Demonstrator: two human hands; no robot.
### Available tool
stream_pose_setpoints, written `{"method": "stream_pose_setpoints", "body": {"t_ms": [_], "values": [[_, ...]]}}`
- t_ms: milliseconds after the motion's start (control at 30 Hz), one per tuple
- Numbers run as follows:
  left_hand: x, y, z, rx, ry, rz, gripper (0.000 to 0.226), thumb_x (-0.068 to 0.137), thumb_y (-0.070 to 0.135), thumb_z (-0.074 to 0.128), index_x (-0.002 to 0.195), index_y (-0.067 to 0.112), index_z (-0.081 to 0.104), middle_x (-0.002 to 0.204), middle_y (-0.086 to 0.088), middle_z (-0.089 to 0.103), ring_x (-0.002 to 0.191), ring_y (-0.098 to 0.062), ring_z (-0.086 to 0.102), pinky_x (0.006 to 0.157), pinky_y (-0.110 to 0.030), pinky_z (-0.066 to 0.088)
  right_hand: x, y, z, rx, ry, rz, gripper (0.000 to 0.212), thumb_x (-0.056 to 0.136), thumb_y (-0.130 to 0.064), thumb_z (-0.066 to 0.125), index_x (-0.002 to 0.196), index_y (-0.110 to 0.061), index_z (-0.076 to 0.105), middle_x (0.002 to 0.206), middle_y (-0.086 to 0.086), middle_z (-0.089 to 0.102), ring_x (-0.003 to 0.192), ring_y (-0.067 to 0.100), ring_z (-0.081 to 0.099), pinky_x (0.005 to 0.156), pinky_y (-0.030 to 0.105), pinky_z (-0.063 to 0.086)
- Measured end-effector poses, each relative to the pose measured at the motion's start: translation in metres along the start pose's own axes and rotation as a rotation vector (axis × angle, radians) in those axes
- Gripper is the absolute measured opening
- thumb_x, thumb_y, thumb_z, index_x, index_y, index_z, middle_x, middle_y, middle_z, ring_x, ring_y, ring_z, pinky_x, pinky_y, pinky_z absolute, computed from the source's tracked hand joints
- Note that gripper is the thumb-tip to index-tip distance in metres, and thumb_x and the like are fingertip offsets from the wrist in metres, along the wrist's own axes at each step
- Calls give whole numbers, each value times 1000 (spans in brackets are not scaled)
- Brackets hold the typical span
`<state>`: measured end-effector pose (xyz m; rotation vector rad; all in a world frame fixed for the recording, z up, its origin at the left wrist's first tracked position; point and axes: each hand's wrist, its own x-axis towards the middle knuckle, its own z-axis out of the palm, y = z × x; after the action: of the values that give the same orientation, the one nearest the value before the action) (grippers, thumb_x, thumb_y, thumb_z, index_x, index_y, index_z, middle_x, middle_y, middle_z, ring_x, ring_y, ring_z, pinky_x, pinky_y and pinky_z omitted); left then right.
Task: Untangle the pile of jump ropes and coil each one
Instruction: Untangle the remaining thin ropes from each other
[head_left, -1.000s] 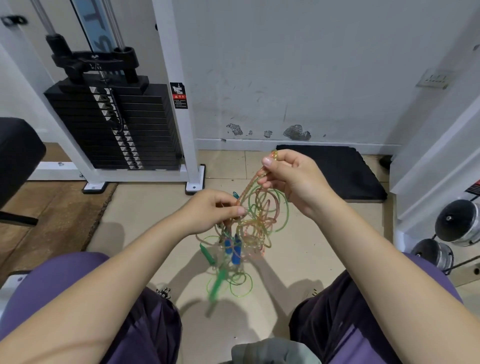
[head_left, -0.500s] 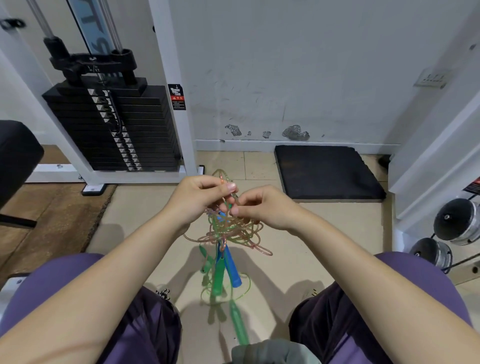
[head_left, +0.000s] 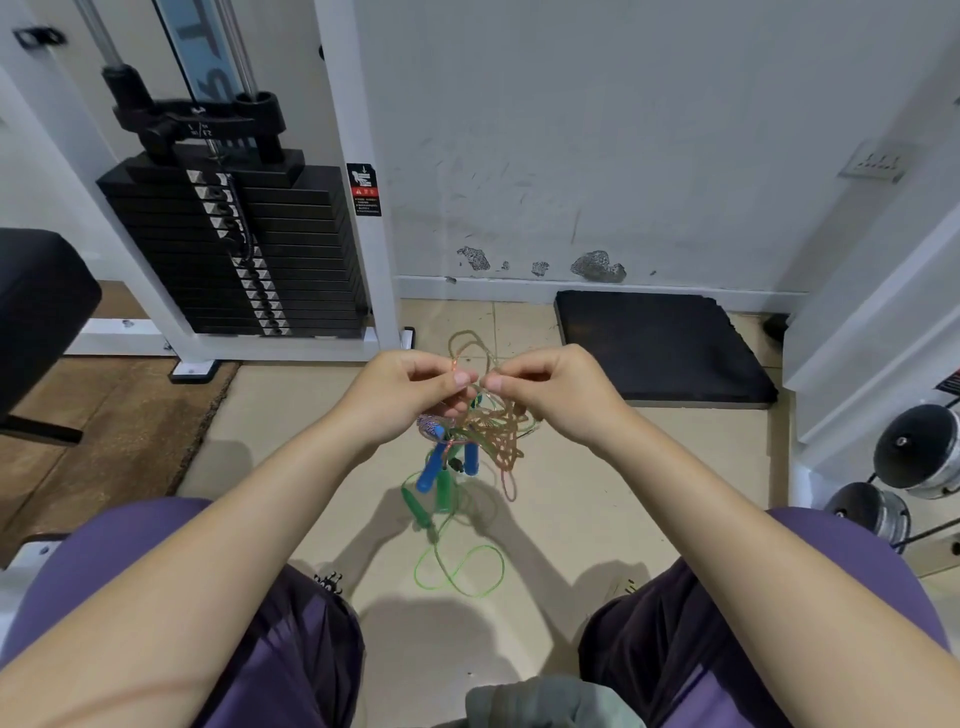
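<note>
A tangle of thin jump ropes hangs between my knees above the floor. Orange cord makes up most of the knot, and a loop of it stands up behind my fingers. My left hand and my right hand sit close together, each pinching orange cord at the top of the tangle. Two blue handles and green handles dangle below the knot. A green cord loop trails down toward the tiled floor.
A black weight stack in a white frame stands at the back left. A black foam mat lies against the wall at the right. Dumbbell ends sit at the far right. A black bench pad is at the left edge.
My right hand came down from holding the cord high and now meets my left hand at the knot. The handles and green loop have dropped lower.
</note>
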<state>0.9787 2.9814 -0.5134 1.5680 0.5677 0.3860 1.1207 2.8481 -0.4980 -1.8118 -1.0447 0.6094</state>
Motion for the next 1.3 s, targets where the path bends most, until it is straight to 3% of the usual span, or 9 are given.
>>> {"method": "stream_pose_setpoints", "body": {"t_ms": [133,300,500,567,733,833,933,1067,1300], "values": [[-3,1,3,-77,5,44,11,92,4,66,97,8,74,82,-6,76,74,-16,71,71,-22,58,-1,2,7,156,-58,60,6,83,-5,75,89,-5,76,52,-5,60,46,8,50,48,19,45],[-3,1,5,-65,33,103,9,85,8,74,90,13,79,94,-15,76,75,-15,71,67,-23,56,-4,0,13,269,-80,79,19,79,0,77,93,9,68,73,20,61,47,9,49,47,19,43],[0,-2,6,-106,55,92,5,75,14,79,78,18,79,87,-15,76,70,-18,69,65,-25,57,-3,2,14,271,-93,84,6,85,0,71,87,0,65,59,0,59,47,8,52,50,19,44],[2,-5,4,-80,21,65,22,66,21,82,86,15,76,87,-11,76,75,-17,71,72,-27,59,-4,0,11,322,-115,84,3,89,1,66,89,0,63,60,4,60,47,9,56,52,20,48],[3,-17,4,247,-205,-14,29,74,9,84,100,17,74,103,-10,76,93,-10,69,93,-26,53,-4,-9,1,495,-87,61,6,95,2,56,90,-1,58,63,15,58,51,18,55,56,23,51],[7,-22,5,458,-151,-7,28,77,13,84,102,21,73,94,-8,74,88,-17,67,91,-32,51,-4,-11,-5,582,-49,41,3,95,3,53,96,3,56,64,14,57,54,20,55,56,24,51],[8,-21,1,743,-76,19,45,73,29,87,115,29,70,86,7,65,73,-6,58,77,-26,48,-5,-10,-5,592,-66,33,3,95,2,54,97,2,56,63,13,58,54,21,55,56,25,51],[2,-13,9,556,-212,187,28,74,32,86,81,51,67,85,3,57,76,-7,51,74,-25,41,-8,-9,2,606,-153,35,5,95,0,56,99,3,56,63,14,61,53,22,56,56,26,52],[3,-11,7,253,-101,50,8,87,12,74,81,16,77,67,-6,69,61,-9,61,67,-23,51,-1,-4,-2,583,-80,55,23,90,1,63,110,10,60,79,16,62,62,22,62,60,27,54]]}}
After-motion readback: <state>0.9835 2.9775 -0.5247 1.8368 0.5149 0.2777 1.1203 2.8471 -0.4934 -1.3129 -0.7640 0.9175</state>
